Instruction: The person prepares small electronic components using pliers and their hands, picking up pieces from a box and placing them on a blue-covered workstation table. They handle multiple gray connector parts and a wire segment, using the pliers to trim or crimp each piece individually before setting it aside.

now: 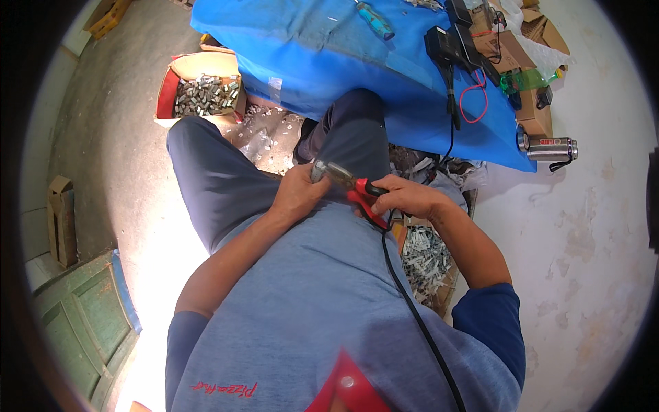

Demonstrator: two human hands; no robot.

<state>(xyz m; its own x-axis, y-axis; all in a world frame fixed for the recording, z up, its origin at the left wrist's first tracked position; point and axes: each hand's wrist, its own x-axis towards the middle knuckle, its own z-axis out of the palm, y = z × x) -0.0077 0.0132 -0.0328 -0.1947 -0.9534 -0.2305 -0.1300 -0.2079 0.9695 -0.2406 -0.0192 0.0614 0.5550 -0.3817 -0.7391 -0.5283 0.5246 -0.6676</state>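
My left hand (296,195) is closed round a small grey metal piece (317,171), held above my lap between the knees. In my right hand (412,196) is a pair of pliers (361,185) with red and black handles, its jaws pointing left. The jaw tips meet or nearly meet the metal piece; whether they grip it I cannot tell. My fingers wrap the plier handles. A black cable (405,292) runs from near the right hand down over my shirt.
Ahead stands a table with a blue cover (302,51), bearing a screwdriver (375,22) and black power adapters (443,45). A red-sided carton (167,93) of small metal parts sits left. Metal strips (425,255) lie beside my right thigh. A steel flask (552,149) is at right.
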